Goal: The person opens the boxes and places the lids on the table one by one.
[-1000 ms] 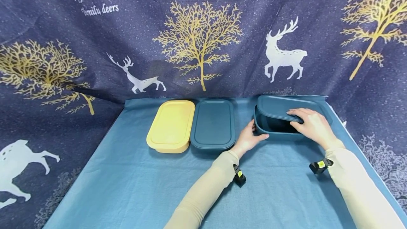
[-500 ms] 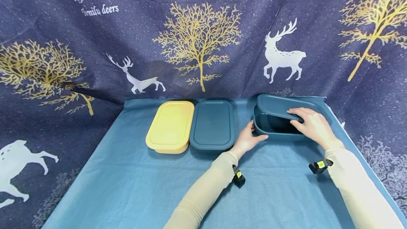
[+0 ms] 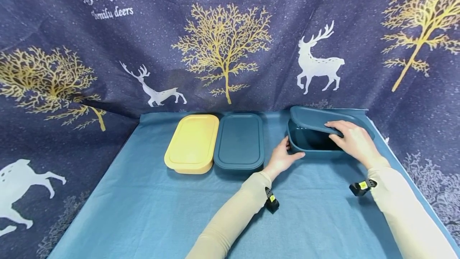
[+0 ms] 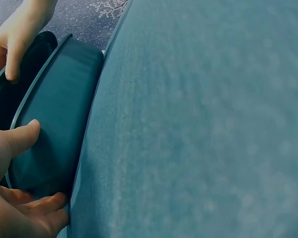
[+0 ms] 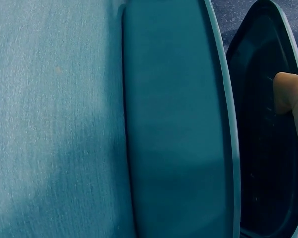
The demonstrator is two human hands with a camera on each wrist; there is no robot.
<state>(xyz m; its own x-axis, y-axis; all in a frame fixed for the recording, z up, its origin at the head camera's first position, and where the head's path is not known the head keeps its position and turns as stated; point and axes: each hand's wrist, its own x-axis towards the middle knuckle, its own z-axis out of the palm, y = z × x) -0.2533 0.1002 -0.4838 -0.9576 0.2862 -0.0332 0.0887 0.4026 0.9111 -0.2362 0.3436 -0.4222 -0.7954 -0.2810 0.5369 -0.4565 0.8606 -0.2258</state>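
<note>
A dark blue food container [image 3: 318, 154] lies lengthwise at the back right of the table, part of its dark inside showing. Its lid [image 3: 310, 119] is tilted up along the near side and covers the back of the opening. My right hand [image 3: 351, 138] pinches the lid's near edge, thumb beneath and fingers on top; the right wrist view shows the thumb against the lid's underside [image 5: 260, 163]. At the container's left end, my left hand [image 3: 281, 158] holds the corner. In the left wrist view its thumb lies on the near wall [image 4: 64, 84], with the fingers around the end.
Left of my hands stand a second dark blue container [image 3: 240, 141] with its lid on and a yellow lidded container [image 3: 193, 141], side by side. Blue cloth [image 3: 151, 211] covers the table. Behind it hangs a dark curtain [image 3: 258, 43] with deer and trees.
The lid's near edge has risen very slightly, widening the gap over the container. Both hands keep their holds in nearly the same place.
</note>
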